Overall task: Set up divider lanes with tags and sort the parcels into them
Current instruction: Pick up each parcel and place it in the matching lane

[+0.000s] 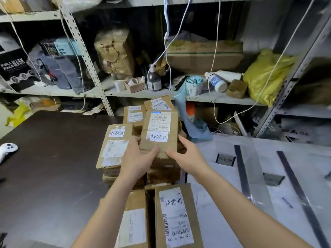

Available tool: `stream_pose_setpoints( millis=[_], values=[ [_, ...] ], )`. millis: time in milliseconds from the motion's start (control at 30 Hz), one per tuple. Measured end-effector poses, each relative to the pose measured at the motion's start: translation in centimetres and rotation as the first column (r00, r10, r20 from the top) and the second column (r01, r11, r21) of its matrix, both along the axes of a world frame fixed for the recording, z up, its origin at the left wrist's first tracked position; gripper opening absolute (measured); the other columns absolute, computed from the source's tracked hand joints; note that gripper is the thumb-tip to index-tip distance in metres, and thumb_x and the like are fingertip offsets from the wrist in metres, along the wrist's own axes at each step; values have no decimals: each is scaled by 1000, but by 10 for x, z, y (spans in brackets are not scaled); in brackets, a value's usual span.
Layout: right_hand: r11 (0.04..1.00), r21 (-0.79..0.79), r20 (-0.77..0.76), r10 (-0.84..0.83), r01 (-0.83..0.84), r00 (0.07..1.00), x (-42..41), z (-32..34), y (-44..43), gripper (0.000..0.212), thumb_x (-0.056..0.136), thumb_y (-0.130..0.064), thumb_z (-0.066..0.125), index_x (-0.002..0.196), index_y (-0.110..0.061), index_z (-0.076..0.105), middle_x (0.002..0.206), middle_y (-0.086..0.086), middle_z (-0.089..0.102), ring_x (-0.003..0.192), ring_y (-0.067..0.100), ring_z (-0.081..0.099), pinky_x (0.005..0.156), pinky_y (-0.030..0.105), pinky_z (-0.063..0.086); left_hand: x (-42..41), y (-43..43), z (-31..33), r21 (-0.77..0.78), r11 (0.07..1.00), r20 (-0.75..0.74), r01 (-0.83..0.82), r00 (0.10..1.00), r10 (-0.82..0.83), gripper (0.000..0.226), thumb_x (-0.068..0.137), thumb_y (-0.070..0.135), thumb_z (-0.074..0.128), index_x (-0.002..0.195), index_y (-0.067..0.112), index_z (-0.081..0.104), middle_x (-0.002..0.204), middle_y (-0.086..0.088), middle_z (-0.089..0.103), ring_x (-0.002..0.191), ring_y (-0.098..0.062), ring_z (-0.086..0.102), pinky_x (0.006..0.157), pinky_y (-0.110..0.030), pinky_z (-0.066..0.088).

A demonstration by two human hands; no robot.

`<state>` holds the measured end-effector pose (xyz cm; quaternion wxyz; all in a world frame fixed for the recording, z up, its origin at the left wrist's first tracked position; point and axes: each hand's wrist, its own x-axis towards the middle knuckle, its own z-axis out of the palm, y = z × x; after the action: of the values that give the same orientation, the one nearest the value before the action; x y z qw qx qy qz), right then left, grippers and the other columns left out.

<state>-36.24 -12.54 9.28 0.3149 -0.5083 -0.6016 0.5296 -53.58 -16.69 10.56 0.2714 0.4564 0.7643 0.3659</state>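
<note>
A heap of brown cardboard parcels with white labels fills the middle of the dark table (50, 158). Both hands hold the top parcel (159, 133), tilted toward me, its white tag upside down. My left hand (138, 158) grips its near left edge, thumb on top. My right hand (186, 156) grips its near right edge. Another tagged parcel (114, 145) lies to the left, and a third (176, 215) lies close to me. On the white sheet (223, 203) at the right lie two dark divider strips (240, 169) (297, 190) and small tag holders (225, 159) (273, 179).
A white controller (7, 149) rests at the table's left edge. Metal shelving (96, 76) behind holds boxes, bottles, folded jeans and a yellow bag (265, 76). White cables hang down in front of the shelves. A blue plastic bag (195, 122) slumps just behind the heap.
</note>
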Motion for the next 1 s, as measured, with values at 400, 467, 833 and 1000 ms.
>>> stream_pose_setpoints(
  millis=[400, 467, 833, 1000],
  values=[
    [920, 51, -19, -388, 389, 921, 137, 35, -80, 67, 79, -43, 74, 142, -44, 53, 127, -24, 67, 116, 6, 65, 102, 39, 54, 126, -16, 26, 295, 890, 189, 348, 892, -411, 56, 83, 30, 82, 129, 30, 52, 109, 17, 62, 95, 5, 59, 85, -25, 54],
    [893, 78, -28, -443, 443, 896, 171, 40, -102, 60, 80, -41, 72, 138, -43, 57, 122, -24, 70, 113, 5, 67, 101, 37, 54, 162, -23, 29, 299, 864, 172, 405, 868, -467, 54, 82, 29, 82, 130, 25, 57, 112, 12, 64, 94, 1, 62, 80, -17, 49],
    [759, 93, -95, -638, 645, 764, 430, 39, -213, 45, 88, -34, 69, 132, -42, 62, 119, -24, 70, 109, 2, 68, 97, 31, 55, 434, -92, 29, 332, 675, 150, 659, 670, -727, 29, 84, 20, 79, 107, 34, 69, 97, 15, 73, 85, 0, 70, 78, -30, 61],
    [657, 67, -78, -747, 751, 660, 569, 27, -259, 65, 77, -48, 72, 139, -42, 57, 126, -23, 67, 119, 5, 62, 102, 35, 53, 578, -129, 18, 301, 614, 207, 729, 579, -789, 25, 85, 34, 76, 107, 44, 69, 108, 9, 72, 99, -11, 70, 83, -35, 61]
  ],
)
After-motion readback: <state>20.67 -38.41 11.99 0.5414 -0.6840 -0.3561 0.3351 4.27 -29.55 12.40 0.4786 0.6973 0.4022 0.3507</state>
